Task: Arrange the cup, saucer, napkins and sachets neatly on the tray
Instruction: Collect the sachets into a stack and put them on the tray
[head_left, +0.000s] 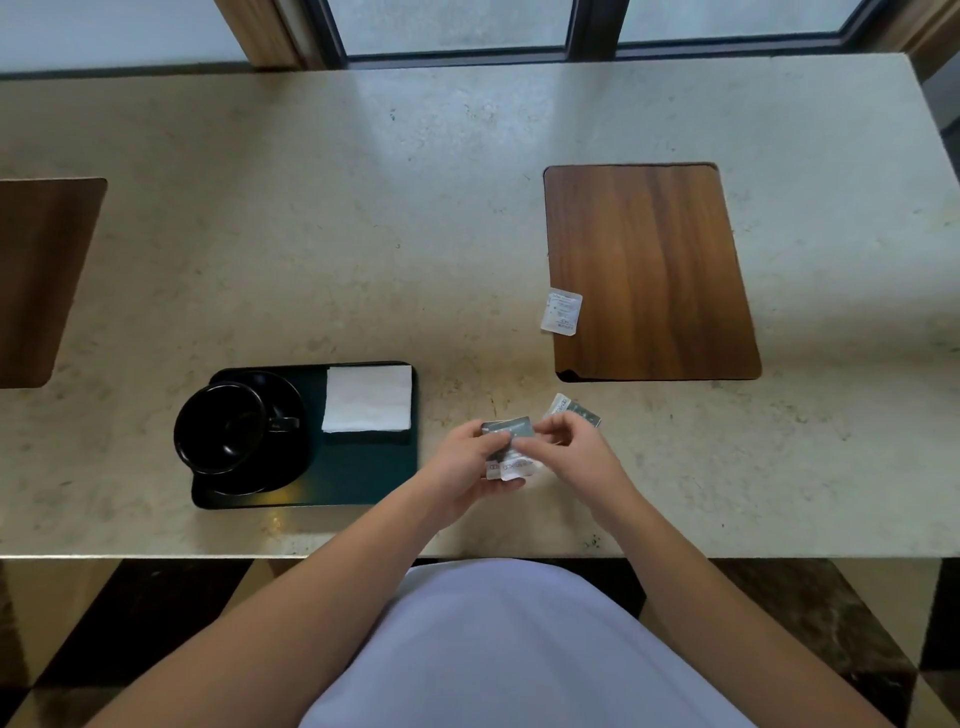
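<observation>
Both hands, left hand (470, 462) and right hand (571, 447), pinch small grey-and-white sachets (511, 439) between them.

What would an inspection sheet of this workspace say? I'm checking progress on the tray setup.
Surface: pale stone counter with an inset wood panel.
Job's things: cup on saucer and napkins, all on the tray; one sachet lies on the wood panel's edge.
Clutter: nothing seen.
Grippers: left hand and right hand together hold several sachets beside the tray.
Cables: nothing seen.
Surroundings: window frame behind the counter.
</observation>
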